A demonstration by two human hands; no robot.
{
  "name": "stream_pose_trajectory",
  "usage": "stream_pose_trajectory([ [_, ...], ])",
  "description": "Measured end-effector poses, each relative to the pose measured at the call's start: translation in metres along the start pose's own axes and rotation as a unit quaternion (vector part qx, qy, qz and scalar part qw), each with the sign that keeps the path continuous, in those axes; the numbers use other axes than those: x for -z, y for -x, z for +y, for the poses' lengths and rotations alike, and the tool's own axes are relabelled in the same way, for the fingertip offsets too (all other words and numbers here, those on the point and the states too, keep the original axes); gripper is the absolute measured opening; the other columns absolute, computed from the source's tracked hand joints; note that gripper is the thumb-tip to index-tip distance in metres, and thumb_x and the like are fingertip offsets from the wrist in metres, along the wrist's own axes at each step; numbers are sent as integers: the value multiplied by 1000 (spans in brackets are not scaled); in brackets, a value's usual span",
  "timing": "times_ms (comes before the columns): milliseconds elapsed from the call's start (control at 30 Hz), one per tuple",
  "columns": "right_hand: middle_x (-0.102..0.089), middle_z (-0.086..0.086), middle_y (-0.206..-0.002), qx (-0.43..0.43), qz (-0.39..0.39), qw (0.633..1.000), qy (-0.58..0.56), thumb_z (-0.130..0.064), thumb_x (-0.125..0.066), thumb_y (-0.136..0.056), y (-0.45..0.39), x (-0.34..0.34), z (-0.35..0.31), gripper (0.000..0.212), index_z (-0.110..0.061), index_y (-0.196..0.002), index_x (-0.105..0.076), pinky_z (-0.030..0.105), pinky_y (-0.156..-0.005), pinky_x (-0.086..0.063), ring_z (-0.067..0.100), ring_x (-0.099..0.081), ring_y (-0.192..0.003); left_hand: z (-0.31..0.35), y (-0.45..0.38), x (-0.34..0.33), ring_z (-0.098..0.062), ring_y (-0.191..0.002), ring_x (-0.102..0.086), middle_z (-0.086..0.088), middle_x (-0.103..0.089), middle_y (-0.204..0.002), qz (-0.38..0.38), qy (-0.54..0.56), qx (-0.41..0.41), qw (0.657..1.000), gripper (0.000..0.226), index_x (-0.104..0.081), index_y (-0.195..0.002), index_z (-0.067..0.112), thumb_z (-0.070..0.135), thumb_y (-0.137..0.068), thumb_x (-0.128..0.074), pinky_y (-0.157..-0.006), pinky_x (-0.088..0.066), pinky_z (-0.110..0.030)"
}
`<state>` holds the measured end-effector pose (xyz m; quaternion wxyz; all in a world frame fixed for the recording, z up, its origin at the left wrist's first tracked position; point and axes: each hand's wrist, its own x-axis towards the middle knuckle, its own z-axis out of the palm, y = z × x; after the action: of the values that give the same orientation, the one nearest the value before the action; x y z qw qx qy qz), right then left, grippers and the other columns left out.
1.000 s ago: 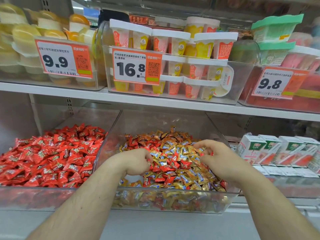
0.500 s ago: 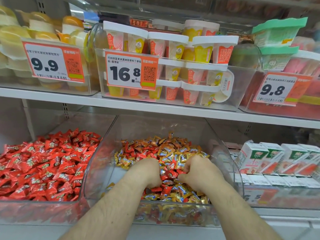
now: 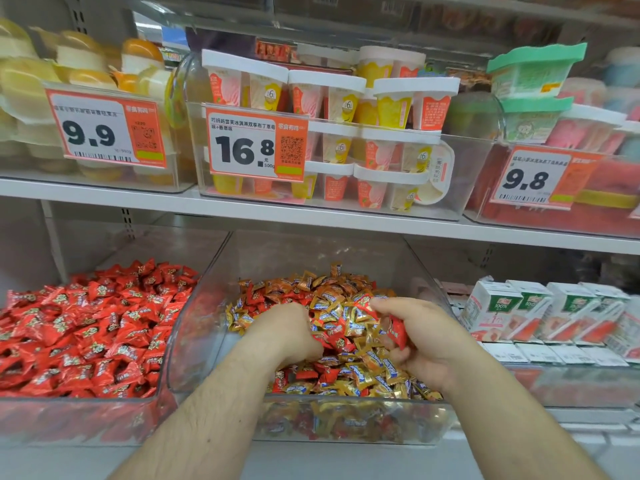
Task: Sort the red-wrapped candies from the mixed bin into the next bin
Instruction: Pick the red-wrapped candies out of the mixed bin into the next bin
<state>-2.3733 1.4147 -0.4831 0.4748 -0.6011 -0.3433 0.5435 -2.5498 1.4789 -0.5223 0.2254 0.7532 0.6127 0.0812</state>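
A clear mixed bin (image 3: 426,271) in the middle of the lower shelf holds gold and red wrapped candies (image 3: 343,306). Left of it, a second clear bin (image 3: 79,424) is full of red-wrapped candies (image 3: 90,334). Both my hands are down in the mixed pile. My left hand (image 3: 285,332) is curled, knuckles up, with its fingertips buried among red candies; what it holds is hidden. My right hand (image 3: 415,341) has lifted slightly and grips a red-wrapped candy (image 3: 397,332) in its curled fingers.
The upper shelf (image 3: 311,216) hangs just above the bins, loaded with clear tubs of pudding cups (image 3: 346,140) and price tags. White and red drink cartons (image 3: 540,313) stand to the right of the mixed bin. A grey ledge (image 3: 346,459) runs in front.
My hands came together in the middle of the mixed pile, then parted a little. My right hand has risen with a red candy in its fingers. The camera moved closer.
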Motion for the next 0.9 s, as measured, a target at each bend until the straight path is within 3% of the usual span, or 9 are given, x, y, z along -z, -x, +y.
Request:
stream_pose_trajectory([
  [100, -58, 9, -67, -83, -46, 986, -134, -10, -62, -90, 3, -5, -3, 10, -8, -81, -57, 12, -31, -21, 8, -35, -44, -6, 19, 17, -18, -59, -50, 1, -57, -68, 49, 43, 1, 998, 26, -53, -78, 16, 34, -75, -72, -55, -37, -25],
  [233, -68, 13, -75, -103, -67, 970, -209, -9, -55, -89, 7, -19, -2, 5, -5, -93, -55, 13, -29, -23, 8, -37, -39, -18, 54, 42, -8, -60, -54, 9, -61, -72, 92, 190, -13, 977, 25, -62, -83, 20, 38, -73, -77, -51, -37, -23],
  [300, -66, 10, -70, -101, -72, 968, -218, -9, -53, -88, 14, -31, -1, 11, -5, -98, -54, 13, -29, -21, 8, -35, -38, -28, 71, 57, -9, -51, -46, 9, -55, -61, 108, 309, -37, 944, 22, -62, -75, 18, 31, -73, -79, -48, -32, -25],
  [400, -56, 10, -64, -92, -105, 969, -206, -6, -48, -91, 28, -57, -2, 25, -8, -112, -60, 12, -30, -18, 9, -34, -40, -54, 90, 85, -16, -44, -34, -1, -44, -56, 141, 474, -37, 868, 21, -55, -65, 16, 13, -82, -67, -42, -21, -16],
  [500, -50, 9, -64, -115, -174, 963, -168, -4, -46, -94, 41, -97, -11, 27, -10, -109, -67, 11, -29, -19, 8, -32, -43, -91, 106, 105, -17, -47, -33, -5, -44, -63, 172, 517, 15, 838, 18, -50, -68, 13, 8, -84, -56, -41, -16, -14],
  [633, -47, 6, -68, -125, -227, 962, -87, -17, -56, -95, 44, -159, -25, 13, -9, -94, -65, 9, -33, -22, 8, -33, -48, -136, 110, 104, -14, -46, -35, -5, -45, -61, 182, 474, 110, 855, 15, -47, -69, 12, 3, -79, -54, -40, -15, -16],
  [733, -45, 4, -66, -88, -242, 966, -3, -22, -57, -96, 39, -202, -35, 13, -11, -89, -60, 11, -37, -22, 8, -31, -50, -160, 105, 101, -16, -49, -42, -6, -49, -64, 200, 434, 132, 868, 14, -50, -76, 13, 4, -77, -60, -43, -24, -20],
  [833, -45, 6, -66, 7, -218, 963, 158, -14, -63, -93, 28, -238, -36, 11, -11, -82, -60, 16, -39, -25, 10, -33, -50, -173, 98, 97, -16, -56, -46, -4, -56, -67, 214, 382, 120, 891, 19, -54, -86, 15, 7, -75, -68, -51, -33, -25],
  [900, -48, 13, -74, 90, -204, 934, 278, -6, -68, -87, 23, -255, -34, 5, -8, -84, -65, 24, -46, -32, 16, -38, -58, -176, 95, 92, -13, -60, -48, 0, -59, -74, 178, 353, 100, 913, 26, -56, -92, 18, 7, -75, -72, -54, -38, -25],
])
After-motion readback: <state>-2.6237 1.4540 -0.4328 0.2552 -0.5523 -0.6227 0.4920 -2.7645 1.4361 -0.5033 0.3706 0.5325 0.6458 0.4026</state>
